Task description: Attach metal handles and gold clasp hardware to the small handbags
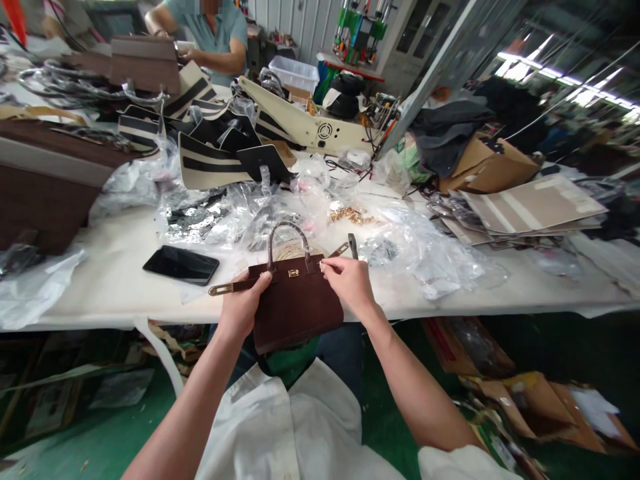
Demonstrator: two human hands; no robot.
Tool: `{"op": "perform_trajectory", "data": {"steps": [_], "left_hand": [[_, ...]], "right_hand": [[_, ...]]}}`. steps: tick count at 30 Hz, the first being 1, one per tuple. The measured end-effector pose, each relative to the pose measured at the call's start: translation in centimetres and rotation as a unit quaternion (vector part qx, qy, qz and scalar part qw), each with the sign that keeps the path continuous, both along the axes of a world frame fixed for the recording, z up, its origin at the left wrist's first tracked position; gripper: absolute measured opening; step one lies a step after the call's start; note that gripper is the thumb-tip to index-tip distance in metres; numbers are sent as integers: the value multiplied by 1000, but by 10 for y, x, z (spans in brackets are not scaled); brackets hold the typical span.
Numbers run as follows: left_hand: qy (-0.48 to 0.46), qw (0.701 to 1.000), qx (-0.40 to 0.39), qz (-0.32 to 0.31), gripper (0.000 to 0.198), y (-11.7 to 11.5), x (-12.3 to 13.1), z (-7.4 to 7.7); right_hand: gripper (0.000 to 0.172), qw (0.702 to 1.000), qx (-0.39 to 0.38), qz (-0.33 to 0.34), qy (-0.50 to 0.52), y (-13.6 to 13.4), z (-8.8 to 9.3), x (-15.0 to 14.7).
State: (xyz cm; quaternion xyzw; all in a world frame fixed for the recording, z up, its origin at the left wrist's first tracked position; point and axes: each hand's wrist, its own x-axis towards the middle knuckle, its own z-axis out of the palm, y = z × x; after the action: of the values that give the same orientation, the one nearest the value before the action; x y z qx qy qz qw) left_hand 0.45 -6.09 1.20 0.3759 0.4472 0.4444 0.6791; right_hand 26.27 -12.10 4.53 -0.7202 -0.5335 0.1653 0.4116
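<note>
A small dark-brown handbag [299, 310] with a gold clasp and one raised handle is held at the table's front edge. My left hand [245, 300] grips its left side, thumb on the top edge near the handle's base. A strap with a metal end plate [221, 290] sticks out to the left of that hand. My right hand [346, 280] is closed in a pinch at the bag's upper right corner, by the handle's right base. Whatever small piece lies between those fingertips is too small to name. Another strap end rises behind the right hand.
A black phone [181, 265] lies left of the bag. Beyond are plastic bags of metal parts [200, 217], loose gold-coloured pieces [351, 215] and cream-and-black panels [213, 160]. Brown bags [145, 63] stand at left, flat boards [535, 203] at right. A co-worker [215, 47] works across the table.
</note>
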Motion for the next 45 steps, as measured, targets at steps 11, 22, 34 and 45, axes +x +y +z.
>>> {"op": "perform_trajectory", "data": {"steps": [11,22,34,45], "left_hand": [[32,999,24,6,51,-2,4,11],[38,998,43,22,44,-10,8,19],[56,996,63,30,41,-14,10,22],[100,988,119,4,35,-12,7,15]], "right_hand": [[22,992,-13,57,-113,4,1,1],[25,979,-66,71,-180,15,-2,4],[25,972,-92,71,-204,21,-1,1],[18,979,-95,31,-176,14,0,-4]]}}
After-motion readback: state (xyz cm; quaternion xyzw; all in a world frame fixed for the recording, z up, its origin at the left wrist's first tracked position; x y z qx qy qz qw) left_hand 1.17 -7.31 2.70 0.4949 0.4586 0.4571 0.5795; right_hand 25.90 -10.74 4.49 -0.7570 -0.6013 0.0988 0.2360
